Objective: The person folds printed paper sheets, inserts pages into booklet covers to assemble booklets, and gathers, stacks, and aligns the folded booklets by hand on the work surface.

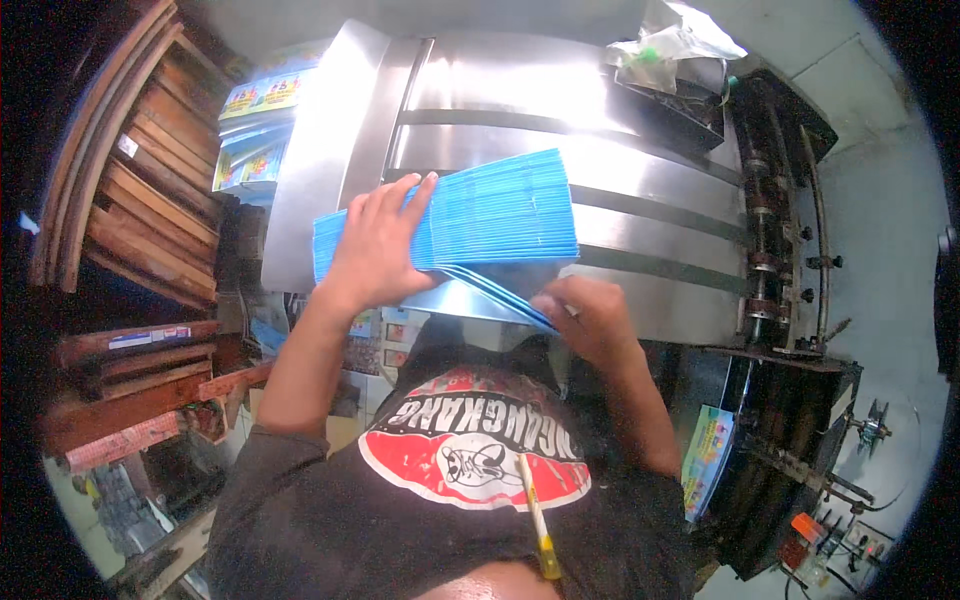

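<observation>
A thick stack of blue folded sheets [505,208] stands on edge on a shiny metal table [660,295], its many thin edges facing up. Across its left part lies my left hand [375,245], fingers bent over the far side and thumb at the near side, gripping it. A few blue sheets [495,292] lean away from the stack's near side, slanting down to the right. At their right end my right hand [588,312] has its fingers closed in a pinch on them. The fingertips are partly hidden.
A row of rollers [770,230] borders the table's right side. A dark box [690,95] with clear plastic on top sits at the far right. Printed colourful sheets [255,130] are piled at the left, beside wooden boards [160,180]. A white-and-yellow stick [537,515] shows before my shirt.
</observation>
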Available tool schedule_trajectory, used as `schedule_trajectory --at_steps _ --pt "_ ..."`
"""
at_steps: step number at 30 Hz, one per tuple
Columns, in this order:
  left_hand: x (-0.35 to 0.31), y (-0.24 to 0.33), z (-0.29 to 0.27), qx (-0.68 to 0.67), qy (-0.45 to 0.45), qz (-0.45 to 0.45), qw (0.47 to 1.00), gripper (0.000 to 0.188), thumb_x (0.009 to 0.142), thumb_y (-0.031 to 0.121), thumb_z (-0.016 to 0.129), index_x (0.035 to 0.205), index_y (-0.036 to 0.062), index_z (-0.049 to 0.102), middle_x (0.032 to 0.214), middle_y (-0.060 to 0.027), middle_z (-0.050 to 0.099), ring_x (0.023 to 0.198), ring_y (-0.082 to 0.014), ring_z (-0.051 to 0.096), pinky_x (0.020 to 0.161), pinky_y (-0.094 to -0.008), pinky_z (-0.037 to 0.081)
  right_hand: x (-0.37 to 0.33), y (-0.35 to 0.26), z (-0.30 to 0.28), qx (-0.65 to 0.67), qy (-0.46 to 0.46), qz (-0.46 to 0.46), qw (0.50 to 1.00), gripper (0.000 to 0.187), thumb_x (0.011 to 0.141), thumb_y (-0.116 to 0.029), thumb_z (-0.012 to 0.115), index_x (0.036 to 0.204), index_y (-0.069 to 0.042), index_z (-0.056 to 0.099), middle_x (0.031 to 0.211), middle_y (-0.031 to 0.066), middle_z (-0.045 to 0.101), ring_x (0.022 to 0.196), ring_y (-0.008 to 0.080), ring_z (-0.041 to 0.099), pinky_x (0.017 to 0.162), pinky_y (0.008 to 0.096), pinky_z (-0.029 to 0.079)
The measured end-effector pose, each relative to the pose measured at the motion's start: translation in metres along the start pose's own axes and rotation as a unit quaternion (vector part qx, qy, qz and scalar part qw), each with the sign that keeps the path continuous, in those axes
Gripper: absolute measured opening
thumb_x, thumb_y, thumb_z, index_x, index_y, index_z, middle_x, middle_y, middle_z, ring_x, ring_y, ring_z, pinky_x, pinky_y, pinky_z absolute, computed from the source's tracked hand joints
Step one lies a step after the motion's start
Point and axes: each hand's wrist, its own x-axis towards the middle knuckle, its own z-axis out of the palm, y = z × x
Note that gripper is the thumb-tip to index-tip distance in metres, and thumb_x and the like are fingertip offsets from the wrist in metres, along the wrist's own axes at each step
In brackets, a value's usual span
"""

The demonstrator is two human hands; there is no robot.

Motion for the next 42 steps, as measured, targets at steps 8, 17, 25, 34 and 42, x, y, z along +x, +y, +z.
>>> schedule_trajectory --at_steps 8,17,25,34,42 --pt "0.000 0.004 -0.001 0.008 0.001 -0.004 1.000 0.106 0.064 0.048 0.079 0.150 0.0065 0.032 0.143 -0.0176 0.042 0.131 -0.0366 0.042 0.110 -0.0499 0.030 0.011 -0.026 -0.016 -0.229 0.046 0.071 0.970 0.024 0.082 -0.015 0.074 0.105 -0.009 0.068 0.105 0.0088 0.062 0.084 0.0258 0.064 0.073 0.0370 0.053" --pt "0.000 0.000 -0.001 -0.007 0.010 0.003 1.000 0.105 0.066 0.052 0.079 0.148 0.0047 0.034 0.142 -0.0187 0.042 0.131 -0.0333 0.040 0.108 -0.0478 0.030 0.003 -0.030 -0.007 -0.210 -0.002 0.055 0.976 0.022 0.084 -0.016 0.072 0.104 -0.008 0.066 0.097 0.0109 0.066 0.088 0.0309 0.063 0.080 0.0418 0.050" --pt "-0.002 -0.001 0.000 -0.018 0.009 -0.006 1.000 0.104 0.066 0.050 0.078 0.149 0.0059 0.034 0.143 -0.0191 0.041 0.131 -0.0364 0.041 0.110 -0.0496 0.029 0.020 -0.044 -0.001 -0.275 0.029 0.123 0.953 0.027 0.088 -0.016 0.068 0.115 -0.009 0.064 0.087 0.0098 0.066 0.071 0.0282 0.066 0.061 0.0392 0.051" --pt "-0.001 -0.002 -0.002 -0.026 0.004 -0.008 1.000 0.104 0.067 0.051 0.078 0.149 0.0062 0.033 0.143 -0.0191 0.041 0.132 -0.0359 0.040 0.108 -0.0502 0.030 0.018 -0.038 0.010 -0.262 0.086 0.076 0.958 0.019 0.086 -0.012 0.068 0.105 -0.010 0.069 0.091 0.0072 0.067 0.072 0.0274 0.067 0.062 0.0376 0.054" --pt "0.000 -0.004 0.000 -0.022 0.004 -0.011 1.000 0.104 0.066 0.051 0.078 0.148 0.0057 0.034 0.143 -0.0189 0.041 0.131 -0.0359 0.041 0.108 -0.0500 0.031 0.031 -0.048 0.005 -0.271 0.057 0.130 0.952 0.014 0.084 -0.012 0.071 0.097 -0.008 0.070 0.093 0.0083 0.067 0.076 0.0271 0.068 0.065 0.0377 0.054"
